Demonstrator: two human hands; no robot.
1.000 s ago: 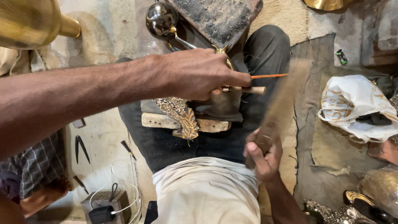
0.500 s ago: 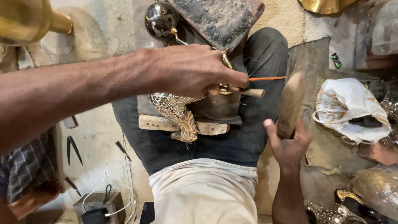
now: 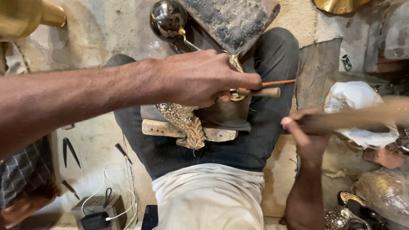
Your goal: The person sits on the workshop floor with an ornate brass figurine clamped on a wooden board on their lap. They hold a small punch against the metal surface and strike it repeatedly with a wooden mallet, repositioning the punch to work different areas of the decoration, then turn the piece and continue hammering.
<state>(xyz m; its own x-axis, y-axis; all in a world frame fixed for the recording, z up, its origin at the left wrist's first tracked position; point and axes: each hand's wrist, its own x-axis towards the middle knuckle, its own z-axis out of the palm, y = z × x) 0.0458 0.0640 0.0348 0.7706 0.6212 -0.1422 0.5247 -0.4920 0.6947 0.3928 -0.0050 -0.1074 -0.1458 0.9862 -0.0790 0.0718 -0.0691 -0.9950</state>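
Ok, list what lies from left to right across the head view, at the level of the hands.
Left hand gripping the wooden-handled tool → right hand holding a blurred wooden stick → white plastic bag.

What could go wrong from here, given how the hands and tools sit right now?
1. The right hand swings a motion-blurred wooden mallet close to the left hand; a miss could hit its fingers.
2. The left hand pinches the wooden-handled punch near its struck end, so a glancing blow may knock it aside.
3. The patterned metal piece rests on a wooden block across the lap, so it could shift.
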